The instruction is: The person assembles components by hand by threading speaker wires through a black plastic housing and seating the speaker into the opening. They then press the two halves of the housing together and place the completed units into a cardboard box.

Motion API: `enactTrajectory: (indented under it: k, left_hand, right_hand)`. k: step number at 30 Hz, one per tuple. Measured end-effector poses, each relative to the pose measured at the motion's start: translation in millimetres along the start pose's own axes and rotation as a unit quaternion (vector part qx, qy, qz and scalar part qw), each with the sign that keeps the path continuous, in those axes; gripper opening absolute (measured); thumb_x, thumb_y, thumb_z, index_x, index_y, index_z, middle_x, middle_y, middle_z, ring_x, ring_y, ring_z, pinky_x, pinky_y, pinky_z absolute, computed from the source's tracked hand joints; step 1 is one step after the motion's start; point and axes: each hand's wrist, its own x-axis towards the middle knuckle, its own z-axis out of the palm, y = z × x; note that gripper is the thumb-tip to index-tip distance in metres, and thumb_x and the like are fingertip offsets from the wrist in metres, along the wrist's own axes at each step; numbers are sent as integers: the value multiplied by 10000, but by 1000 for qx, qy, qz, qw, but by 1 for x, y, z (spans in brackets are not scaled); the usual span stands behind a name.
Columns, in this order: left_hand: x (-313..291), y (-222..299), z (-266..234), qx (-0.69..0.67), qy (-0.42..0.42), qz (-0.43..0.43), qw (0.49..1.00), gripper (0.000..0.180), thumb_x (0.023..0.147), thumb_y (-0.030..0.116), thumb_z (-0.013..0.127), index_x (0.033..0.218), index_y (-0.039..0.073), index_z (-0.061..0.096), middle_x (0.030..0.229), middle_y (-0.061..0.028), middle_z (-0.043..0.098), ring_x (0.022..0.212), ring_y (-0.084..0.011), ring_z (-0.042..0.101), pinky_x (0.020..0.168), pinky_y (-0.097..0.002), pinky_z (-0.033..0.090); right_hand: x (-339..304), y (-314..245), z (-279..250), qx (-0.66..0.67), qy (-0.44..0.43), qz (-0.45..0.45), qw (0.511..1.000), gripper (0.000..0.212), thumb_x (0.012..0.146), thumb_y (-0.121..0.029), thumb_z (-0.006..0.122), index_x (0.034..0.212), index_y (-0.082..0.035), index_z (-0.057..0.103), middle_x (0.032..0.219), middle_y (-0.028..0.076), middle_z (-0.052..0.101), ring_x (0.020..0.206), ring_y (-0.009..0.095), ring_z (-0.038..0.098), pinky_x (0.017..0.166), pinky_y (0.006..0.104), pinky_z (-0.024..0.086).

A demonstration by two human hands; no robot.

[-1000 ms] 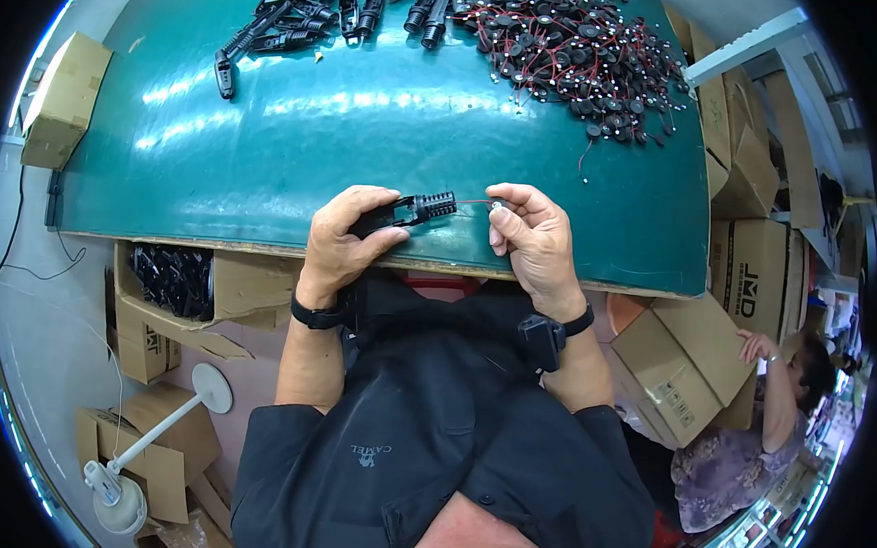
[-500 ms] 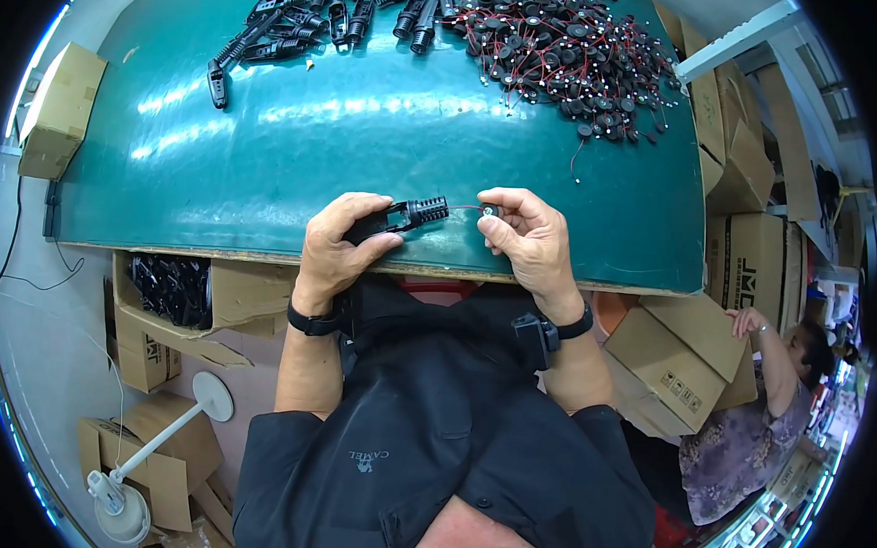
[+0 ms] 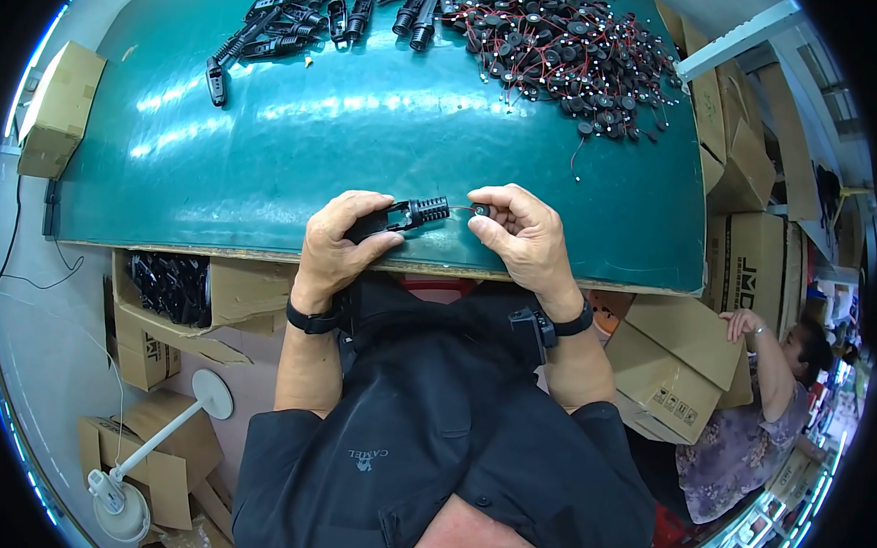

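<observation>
My left hand [image 3: 339,237] is closed round a black plastic housing [image 3: 427,211], whose ribbed, slotted round end points right. Between the thumb and index finger of my right hand [image 3: 531,241] is a small round black disc [image 3: 480,210], which looks like a little buzzer or speaker. A thin red wire [image 3: 460,208] spans the short gap between the disc and the ribbed end. Whether the wire runs on inside the housing, I cannot tell. Both hands are above the near edge of the green table [image 3: 268,186].
A heap of wired black discs [image 3: 572,56] lies at the far right, beside several black housings [image 3: 283,27]. An open carton of black parts [image 3: 170,289] sits under the table's left edge. On the right, a person [image 3: 742,439] touches a cardboard box [image 3: 672,364].
My right hand has moved slightly left with the disc, closer to the housing. My left hand stays put. At right, the cardboard box beside the other person has shifted a little.
</observation>
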Motion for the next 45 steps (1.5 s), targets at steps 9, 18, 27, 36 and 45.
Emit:
enactTrajectory:
  k: [9,18,27,36,45]
  left_hand:
    - [0,-1,-1,7,-6,4,1000,472,751,53,940,1179,-4,750,1118,-164,772,1025,-289,750,905,-374,593]
    - [-1,-2,-2,27,-34,23,999,465,737,51,943,1160,8,754,1109,-162,767,1011,-297,748,875,-370,596]
    - [0,1,-1,53,-32,12,998,428,713,107,950,1102,62,779,1083,-118,777,980,-308,738,857,-390,576]
    - [4,4,3,34,-47,5,998,440,714,77,945,1116,33,770,1082,-158,761,981,-317,732,873,-390,582]
    - [-11,-7,-7,21,-71,14,997,412,793,-23,846,1184,-27,714,1159,-177,705,1084,-310,676,976,-390,539]
  right_hand:
    - [6,-2,8,-18,-30,3,999,268,901,-22,814,1162,0,762,871,2,621,717,66,554,652,238,475]
    - [10,-2,7,-142,-68,-39,987,301,877,-20,825,1170,1,761,862,30,629,710,93,581,652,258,495]
    - [8,2,18,-215,-50,-148,964,292,913,-7,749,1205,2,741,885,106,654,746,237,648,680,362,531]
    - [4,4,2,-172,-74,-76,979,246,957,-62,713,1197,-14,740,947,138,682,840,298,676,758,376,555]
    - [5,12,8,57,-97,38,993,197,959,-83,712,1121,29,724,892,145,765,758,217,765,690,332,601]
